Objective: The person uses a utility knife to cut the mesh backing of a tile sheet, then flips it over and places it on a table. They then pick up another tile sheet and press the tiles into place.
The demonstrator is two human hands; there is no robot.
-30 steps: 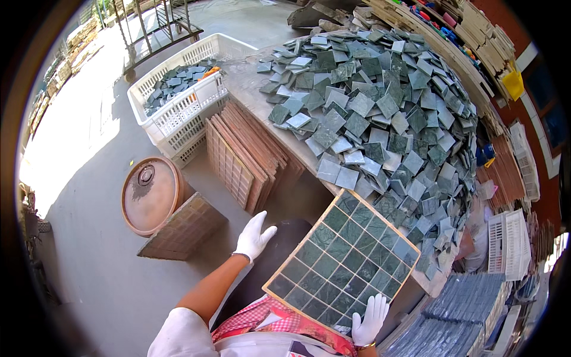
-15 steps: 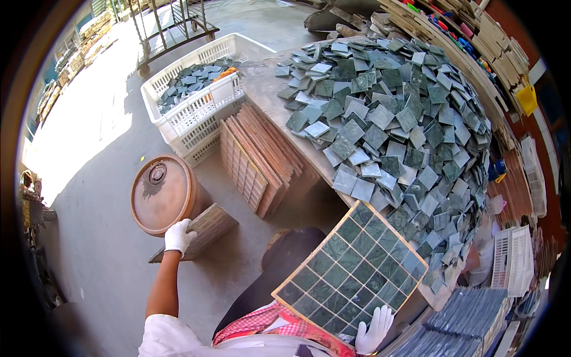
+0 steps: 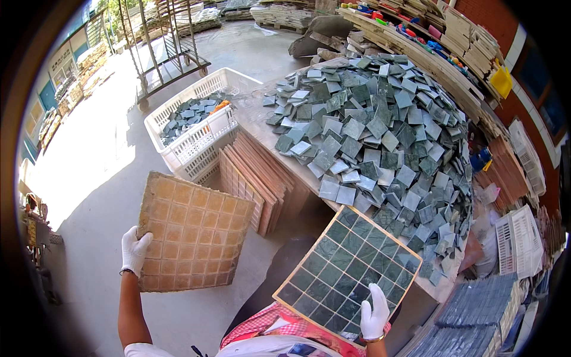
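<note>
In my left hand is a tan gridded board, gripped at its left edge. It is raised off the floor, and its face of empty square recesses is turned toward me. Just in front of my body lies a tilted tray, its squares filled with dark green stone tiles. Over the tray's lower right part is my right hand, fingers apart and holding nothing. Whether it touches the tiles I cannot tell. Both hands wear white gloves.
A large heap of loose green tiles covers the table at the right. Left of it stand reddish gridded boards and a white crate with tiles. A metal rack is farther back. Bundled grey sheets lie at lower right.
My left hand has lifted the gridded board from beside the round brown drum and turned its face toward me; the board now hides the drum. My right hand's fingers have bent and risen slightly.
</note>
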